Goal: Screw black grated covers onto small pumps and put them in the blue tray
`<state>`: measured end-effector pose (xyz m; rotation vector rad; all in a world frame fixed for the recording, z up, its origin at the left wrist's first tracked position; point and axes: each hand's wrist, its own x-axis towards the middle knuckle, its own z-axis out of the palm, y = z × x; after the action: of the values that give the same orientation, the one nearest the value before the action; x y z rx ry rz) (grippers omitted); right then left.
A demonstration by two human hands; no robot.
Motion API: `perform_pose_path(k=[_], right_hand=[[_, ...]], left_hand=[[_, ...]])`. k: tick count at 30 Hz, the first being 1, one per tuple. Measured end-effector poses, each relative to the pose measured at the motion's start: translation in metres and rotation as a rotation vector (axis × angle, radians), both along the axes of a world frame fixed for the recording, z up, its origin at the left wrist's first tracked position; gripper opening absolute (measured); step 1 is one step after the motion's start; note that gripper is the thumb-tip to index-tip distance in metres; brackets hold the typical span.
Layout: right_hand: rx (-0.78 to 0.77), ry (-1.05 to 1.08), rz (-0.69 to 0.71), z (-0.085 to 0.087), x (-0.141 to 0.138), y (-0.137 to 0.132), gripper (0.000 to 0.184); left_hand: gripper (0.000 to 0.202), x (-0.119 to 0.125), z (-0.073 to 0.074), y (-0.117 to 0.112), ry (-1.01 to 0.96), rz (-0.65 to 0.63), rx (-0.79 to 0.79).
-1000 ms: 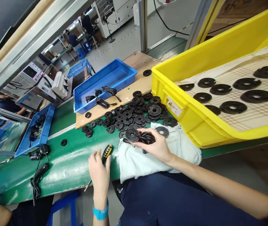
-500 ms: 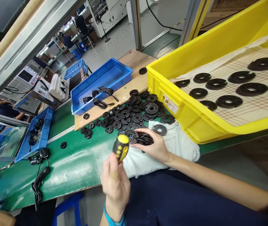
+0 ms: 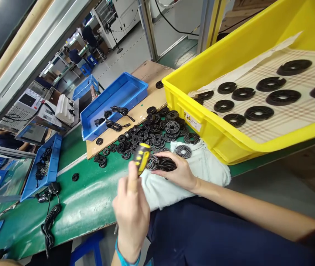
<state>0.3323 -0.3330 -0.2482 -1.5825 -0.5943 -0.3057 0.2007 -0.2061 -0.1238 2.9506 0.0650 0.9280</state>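
Note:
My left hand (image 3: 132, 210), with a blue band at the wrist, is closed around a screwdriver (image 3: 142, 159), its black and yellow handle end pointing up; the shaft is mostly hidden. Just right of the handle, my right hand (image 3: 184, 173) grips a row of black slotted discs (image 3: 167, 164) between thumb and fingers. The handle overlaps the front disc in view; whether they touch I cannot tell. Under the right hand lies a pale folded towel (image 3: 212, 168), with a loose patterned disc (image 3: 183, 151) on it. Beyond is a heap of similar black discs (image 3: 157, 139).
A yellow bin (image 3: 215, 144) on the right holds spaced discs on checked paper. Behind the heap, a blue tray (image 3: 113, 94) with cables rests on a wooden board (image 3: 143, 107). Coiled cable (image 3: 50, 225) hangs over the green table's (image 3: 91, 199) front edge at left.
The screwdriver handle has tipped over to the right and lower, nearer the held discs. My left hand has turned with it. The right hand keeps its grip; the whole view has shifted slightly.

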Motion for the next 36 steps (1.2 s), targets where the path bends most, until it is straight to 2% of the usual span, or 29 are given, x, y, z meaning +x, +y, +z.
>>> perform_pose_path(k=[2,3,6,9,12,14,16,17,20,22,24,26,28,30,32,36], right_hand=[[0.000,-0.004,-0.006,-0.002,0.000,0.000,0.051],[0.001,-0.005,-0.013,-0.003,-0.001,0.000,0.052],[0.011,-0.013,-0.032,-0.006,-0.001,0.000,0.055],[0.019,-0.017,-0.048,-0.007,-0.001,0.001,0.058],[0.028,-0.020,-0.033,-0.006,0.000,0.001,0.057],[0.034,-0.026,-0.008,-0.005,0.000,0.001,0.057],[0.035,-0.026,0.005,-0.005,0.000,0.001,0.057],[0.036,-0.023,0.002,-0.005,0.000,0.001,0.057],[0.039,-0.011,-0.019,-0.005,0.000,0.001,0.057],[0.043,-0.014,-0.016,-0.005,0.000,0.002,0.056],[0.046,-0.023,0.004,-0.005,0.001,0.002,0.055],[0.048,-0.027,0.017,-0.005,0.001,0.001,0.055],[0.048,-0.024,0.022,-0.005,0.002,0.000,0.057],[0.047,-0.017,0.029,-0.006,0.002,-0.001,0.058],[0.044,-0.009,0.044,-0.006,0.002,-0.002,0.058],[0.033,0.010,0.111,-0.003,0.004,-0.007,0.056]], left_hand=[[0.074,0.000,-0.002,0.001,-0.087,0.020,-0.004],[0.073,0.002,-0.006,0.001,-0.045,0.012,0.020],[0.064,0.011,-0.022,0.000,0.243,-0.033,0.120],[0.059,0.017,-0.024,-0.002,0.314,-0.008,0.184],[0.059,0.013,-0.008,-0.005,0.212,-0.047,0.188],[0.066,0.009,0.002,-0.007,0.026,-0.025,0.147],[0.074,0.008,0.003,-0.008,-0.145,0.019,0.117],[0.075,0.009,-0.001,-0.008,-0.166,0.025,0.118],[0.067,0.015,-0.019,-0.006,0.071,-0.020,0.145],[0.061,0.017,-0.024,-0.003,0.210,-0.037,0.126],[0.059,0.015,-0.016,0.000,0.164,-0.049,0.058],[0.062,0.008,0.000,0.003,-0.021,-0.023,0.005],[0.065,-0.001,0.014,0.007,-0.194,0.040,0.017],[0.066,-0.010,0.016,0.015,-0.253,0.114,0.078],[0.063,-0.018,0.000,0.031,-0.217,0.219,0.138],[0.044,-0.033,-0.063,0.084,-0.059,0.493,0.175]])
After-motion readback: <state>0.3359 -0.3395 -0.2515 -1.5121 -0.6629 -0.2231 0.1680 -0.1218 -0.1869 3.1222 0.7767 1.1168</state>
